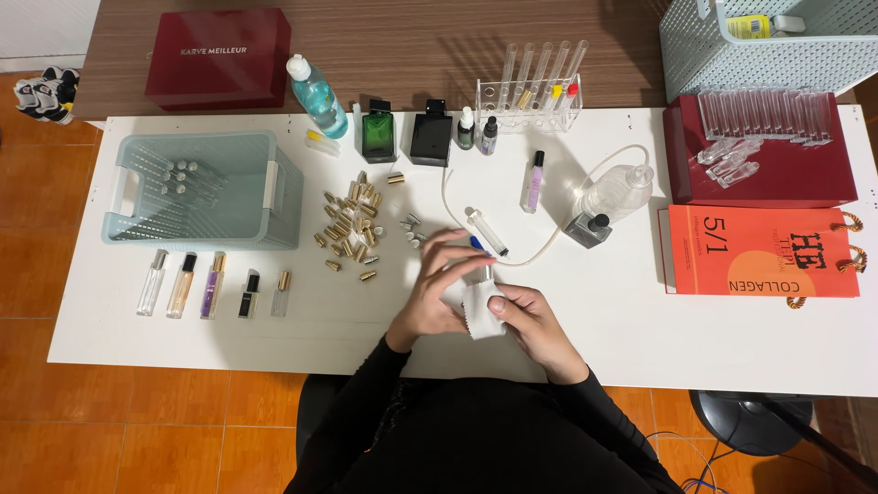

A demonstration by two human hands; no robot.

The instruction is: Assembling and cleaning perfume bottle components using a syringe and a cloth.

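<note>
Both hands, left (430, 297) and right (529, 316), together wiping small vial (487, 272) with white cloth (480, 309) near syringe (487, 232); five filled bottles (212, 285) done, caps (352, 224) remain.

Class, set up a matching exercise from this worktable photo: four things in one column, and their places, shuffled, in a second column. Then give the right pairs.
Things:
1. Pale green basket
2. Test-tube rack
3. Orange paper bag
4. White cloth

Places:
A. Right side of the table
B. In the hands
C. Left side of the table
D. Back edge, middle of the table

Pairs: 1-C, 2-D, 3-A, 4-B
</note>
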